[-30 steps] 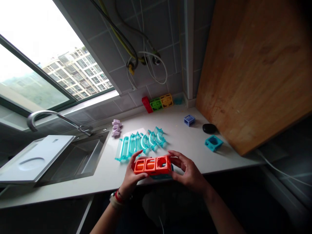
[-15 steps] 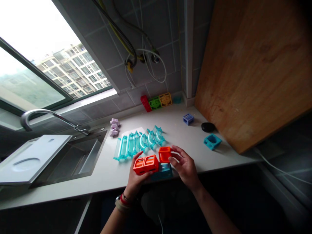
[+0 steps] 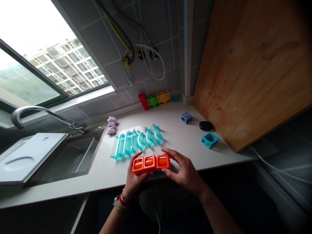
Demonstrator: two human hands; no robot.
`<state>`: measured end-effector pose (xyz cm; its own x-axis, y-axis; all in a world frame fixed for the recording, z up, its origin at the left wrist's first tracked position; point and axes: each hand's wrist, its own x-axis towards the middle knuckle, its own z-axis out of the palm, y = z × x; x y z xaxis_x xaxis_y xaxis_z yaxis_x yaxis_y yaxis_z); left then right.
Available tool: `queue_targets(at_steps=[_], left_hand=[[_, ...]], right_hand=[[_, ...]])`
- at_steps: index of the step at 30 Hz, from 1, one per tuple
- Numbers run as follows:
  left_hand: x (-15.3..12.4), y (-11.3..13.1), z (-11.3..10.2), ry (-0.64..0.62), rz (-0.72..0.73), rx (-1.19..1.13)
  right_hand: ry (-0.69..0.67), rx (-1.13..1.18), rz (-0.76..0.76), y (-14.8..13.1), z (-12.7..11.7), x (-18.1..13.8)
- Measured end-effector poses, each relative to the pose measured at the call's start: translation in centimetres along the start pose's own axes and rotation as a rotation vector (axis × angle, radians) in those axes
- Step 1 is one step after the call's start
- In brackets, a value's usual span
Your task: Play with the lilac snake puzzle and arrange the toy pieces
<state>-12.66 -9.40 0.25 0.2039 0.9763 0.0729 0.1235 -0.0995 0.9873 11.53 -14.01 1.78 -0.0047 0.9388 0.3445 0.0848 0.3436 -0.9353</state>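
Observation:
My left hand is closed around a joined pair of orange hollow plastic blocks. A third orange hollow block sits in my right hand, gripped between thumb and fingers. That block's left side meets the right end of the pair; whether they are locked together I cannot tell. All are held above the counter's front edge. Behind them lies a row of translucent teal plastic pieces, some straight and some curved. Most of the bluish piece under the orange blocks is hidden.
On the white counter are lilac zigzag pieces, a periwinkle block, a black oval object and a teal block. Red, green and yellow blocks line the wall. A sink is left.
The right hand has turned its orange block and brought it against the end of the pair. The left hand keeps its hold, and the view has shifted slightly.

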Motion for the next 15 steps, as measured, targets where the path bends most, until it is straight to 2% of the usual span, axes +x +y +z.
queue_targets(at_steps=[5,9,15], left_hand=[[-0.1,0.0,0.3,-0.027,0.009,0.002],[-0.1,0.1,0.5,-0.003,0.023,0.033],[0.1,0.1,0.3,0.024,0.028,0.068]], right_hand=[[-0.028,-0.043,0.018,1.5,-0.1,0.1],[-0.044,0.027,0.062,2.6,-0.4,0.1],[-0.009,0.041,0.042,3.4,0.3,0.1]])
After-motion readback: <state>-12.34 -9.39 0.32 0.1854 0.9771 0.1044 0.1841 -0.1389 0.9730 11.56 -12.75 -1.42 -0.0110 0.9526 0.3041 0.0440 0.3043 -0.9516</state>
